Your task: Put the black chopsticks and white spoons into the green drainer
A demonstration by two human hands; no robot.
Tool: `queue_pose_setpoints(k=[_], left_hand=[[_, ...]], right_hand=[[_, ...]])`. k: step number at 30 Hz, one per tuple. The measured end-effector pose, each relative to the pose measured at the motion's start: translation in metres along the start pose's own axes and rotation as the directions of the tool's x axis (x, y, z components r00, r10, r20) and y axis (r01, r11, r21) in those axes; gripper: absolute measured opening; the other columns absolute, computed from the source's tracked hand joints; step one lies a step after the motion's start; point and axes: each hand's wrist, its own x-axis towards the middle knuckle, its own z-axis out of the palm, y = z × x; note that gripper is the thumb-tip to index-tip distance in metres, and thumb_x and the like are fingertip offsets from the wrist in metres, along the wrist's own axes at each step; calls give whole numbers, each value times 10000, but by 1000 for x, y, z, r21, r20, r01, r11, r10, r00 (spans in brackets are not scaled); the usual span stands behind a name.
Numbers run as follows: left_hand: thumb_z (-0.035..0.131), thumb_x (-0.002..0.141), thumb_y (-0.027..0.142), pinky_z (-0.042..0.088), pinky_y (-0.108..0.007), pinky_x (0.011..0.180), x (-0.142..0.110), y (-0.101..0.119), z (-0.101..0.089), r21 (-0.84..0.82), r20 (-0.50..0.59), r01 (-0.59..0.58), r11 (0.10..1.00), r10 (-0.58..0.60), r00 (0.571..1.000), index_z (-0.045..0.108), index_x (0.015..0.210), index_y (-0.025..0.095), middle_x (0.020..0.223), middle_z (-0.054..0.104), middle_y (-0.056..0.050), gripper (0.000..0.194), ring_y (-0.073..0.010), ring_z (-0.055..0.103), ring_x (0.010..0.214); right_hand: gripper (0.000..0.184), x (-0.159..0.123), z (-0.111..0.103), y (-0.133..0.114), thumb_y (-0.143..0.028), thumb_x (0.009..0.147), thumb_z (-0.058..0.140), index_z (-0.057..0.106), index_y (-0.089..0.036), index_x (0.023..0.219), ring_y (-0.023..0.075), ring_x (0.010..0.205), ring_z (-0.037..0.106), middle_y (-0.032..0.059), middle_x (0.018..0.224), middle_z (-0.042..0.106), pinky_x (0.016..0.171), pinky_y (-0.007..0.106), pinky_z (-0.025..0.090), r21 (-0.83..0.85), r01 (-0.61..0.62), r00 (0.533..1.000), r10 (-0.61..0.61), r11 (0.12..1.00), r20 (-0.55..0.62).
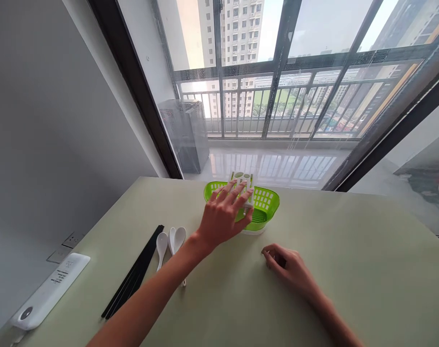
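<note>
A green slotted basket (pixel 266 201) with a white holder insert (pixel 243 179) stands at the far middle of the pale green table (pixel 349 250). My left hand (pixel 222 214) reaches over the basket with fingers stretched out, the fingertips on or just above the white insert. My right hand (pixel 286 267) rests on the table nearer to me, right of the basket, its fingers curled loosely with nothing visible in them. White spoons (pixel 170 243) and a bundle of black chopsticks (pixel 134 274) lie on the table left of my left forearm.
A white power strip (pixel 47 294) lies at the table's left edge by the grey wall. Beyond the table is a large glass window with a dark frame, a balcony railing and a grey box outside.
</note>
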Motion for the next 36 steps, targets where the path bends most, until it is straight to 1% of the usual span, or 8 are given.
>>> queue_pose_setpoints(k=[9,14,19,22,25,29,32,36], left_hand=[[514,979,315,448,-402,1153,-34,-96,-39,121,-55,228,966,-223,973,619,1361,256,1492,596,-3,400,-248,459,1460],[492,994,340,436,-387,1161,-54,-123,-57,175,-73,335,926,-328,942,605,1367,278,1508,579,20,395,-239,438,1474],[486,999,340,362,-413,1210,-64,-133,-65,207,-87,323,923,-312,946,594,1380,262,1500,589,-13,403,-247,428,1480],[524,986,334,224,-520,1265,-64,-120,-61,232,-139,310,922,-284,949,577,1402,252,1521,566,-49,427,-296,349,1522],[554,979,325,221,-551,1263,-65,-85,-45,157,-126,253,955,-234,964,551,1416,227,1583,484,-80,447,-320,247,1561],[510,1019,303,308,-490,1245,-71,-19,-8,-143,99,151,978,-137,986,523,1413,210,1570,490,-100,405,-275,282,1550],[524,1024,383,366,-470,1219,-76,26,27,-389,261,175,904,-74,963,505,1425,229,1558,503,-101,430,-259,349,1519],[521,1023,421,399,-433,1206,-79,66,67,-624,360,301,721,-77,930,482,1447,204,1515,543,-123,478,-238,471,1436]], right_hand=[[374,0,0,-4,-507,999,488,704,-220,897,136,549,483,-17,639,586,545,242,394,-10,-10,999,10,1000,-33],[373,-1,1,-1,-508,1007,480,696,-221,909,141,570,479,-14,654,580,560,252,379,-11,-32,999,32,999,-19],[381,-1,2,1,-521,1011,472,682,-219,914,143,575,463,-15,660,566,571,260,374,3,-44,999,44,999,-10],[386,-1,2,1,-528,1012,471,685,-218,925,142,576,460,-19,657,552,574,260,379,-1,-38,999,38,999,-9],[396,-1,1,0,-533,1013,467,684,-218,912,139,575,462,-21,660,551,566,253,383,-12,-42,999,42,999,-1],[390,-1,0,-1,-523,1012,470,688,-217,906,136,567,474,-20,658,575,563,248,389,-14,-38,999,38,999,-11],[363,-1,0,0,-504,1009,482,690,-217,928,133,563,484,-25,655,589,561,241,391,-18,-10,1000,10,1000,-14],[332,0,-1,2,-483,997,497,670,-207,930,133,586,521,-15,716,653,579,231,420,8,39,999,-39,999,7]])
